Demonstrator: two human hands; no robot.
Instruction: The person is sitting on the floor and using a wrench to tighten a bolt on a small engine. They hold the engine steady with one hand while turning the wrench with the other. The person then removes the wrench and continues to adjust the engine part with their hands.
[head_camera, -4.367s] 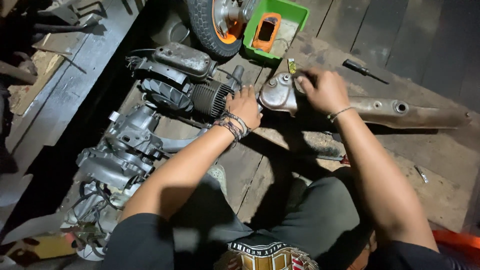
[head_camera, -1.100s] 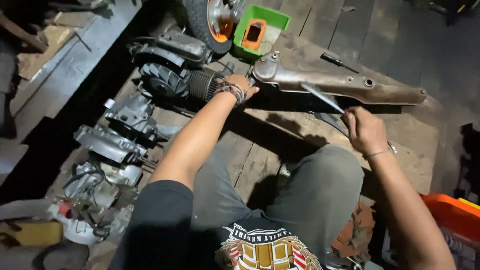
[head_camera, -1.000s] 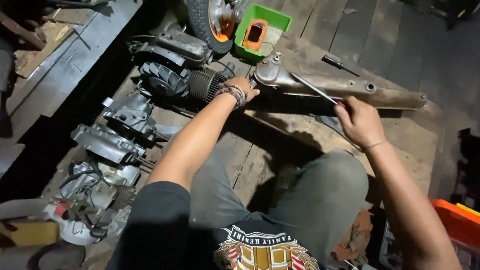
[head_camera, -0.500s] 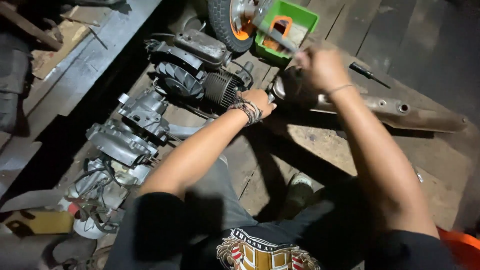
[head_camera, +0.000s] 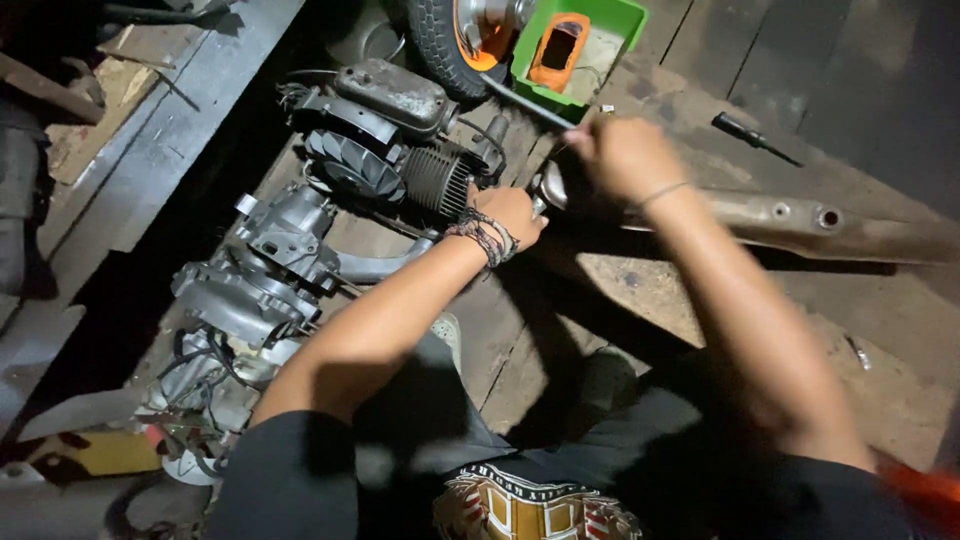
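Wooden floor planks, dim and grimy, carry everything here, and a person sits on them looking down at their own hands. Nearest the person's knees, a loose grey engine casing (head_camera: 265, 260) lies left of the long metal tube (head_camera: 800, 222). At the tube's near end the left hand (head_camera: 510, 212) is clenched around the fitting, steadying it. Just beyond, the right hand (head_camera: 625, 155) is blurred, closed on something thin and rod-like at the same end; what it is cannot be told. The tube looks still detached from the finned engine (head_camera: 400, 160) beside it, so much work seems left. Farther off, past the tube's end, stand a green tray (head_camera: 625, 25) and a tyre (head_camera: 440, 40).
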